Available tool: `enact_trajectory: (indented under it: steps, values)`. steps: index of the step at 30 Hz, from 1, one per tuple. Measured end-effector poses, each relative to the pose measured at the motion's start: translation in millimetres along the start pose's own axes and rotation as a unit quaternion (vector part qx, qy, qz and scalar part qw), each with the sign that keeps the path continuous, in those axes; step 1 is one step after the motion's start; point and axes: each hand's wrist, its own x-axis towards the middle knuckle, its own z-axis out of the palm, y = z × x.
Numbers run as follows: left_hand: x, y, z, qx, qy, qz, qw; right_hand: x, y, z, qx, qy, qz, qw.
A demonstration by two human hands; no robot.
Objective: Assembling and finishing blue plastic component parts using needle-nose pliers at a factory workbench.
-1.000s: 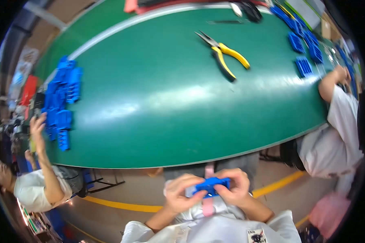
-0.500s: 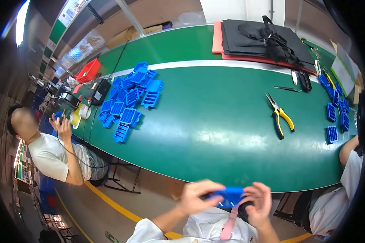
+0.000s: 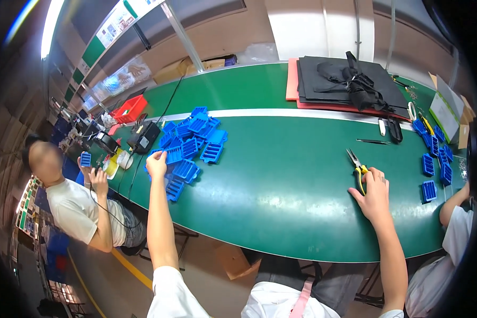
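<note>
My left hand [image 3: 157, 163] reaches to the near left edge of a heap of blue slotted plastic parts [image 3: 199, 124]. Its fingers are pinched at the end of one blue slotted plastic part [image 3: 173, 155], which lies against the others. My right hand [image 3: 375, 192] rests on the pliers [image 3: 358, 164] at the right of the table. Its fingers curl over the yellow and black handles and the thumb lies beside them. The plier jaws point away from me, and part of the handles is hidden under the hand.
Black sheets [image 3: 323, 79] with straps lie at the back of the green table [image 3: 281, 212]. Tweezers [image 3: 373, 141] lie beyond the pliers. More blue parts [image 3: 428, 164] are at the right, near another person's arm [image 3: 453, 204]. A co-worker [image 3: 71, 212] holding a blue part sits at left.
Both hands held a blue part near my body; now they are apart. The left has reached out to the heap, the right to the pliers. The view has tilted up a little.
</note>
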Motion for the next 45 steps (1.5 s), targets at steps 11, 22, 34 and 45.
enact_trajectory:
  steps: [11, 22, 34, 45]
  values:
    - [-68, 193, 15, -0.105, -0.146, 0.218, 0.959, 58, 7, 24, 0.031, -0.014, 0.029, 0.999]
    - [-409, 508, 131, -0.211, -0.461, 0.576, 0.641, 47, 33, 84, 0.173, 0.271, -0.101, 0.942]
    - [-533, 576, 213, -0.149, -0.552, 0.605, 0.554, 51, 46, 38, 0.128, 0.087, 0.017, 0.988]
    - [-350, 448, 114, -0.359, -0.411, 0.363, 0.755, 50, 69, 54, 0.235, 0.132, 0.019, 0.963]
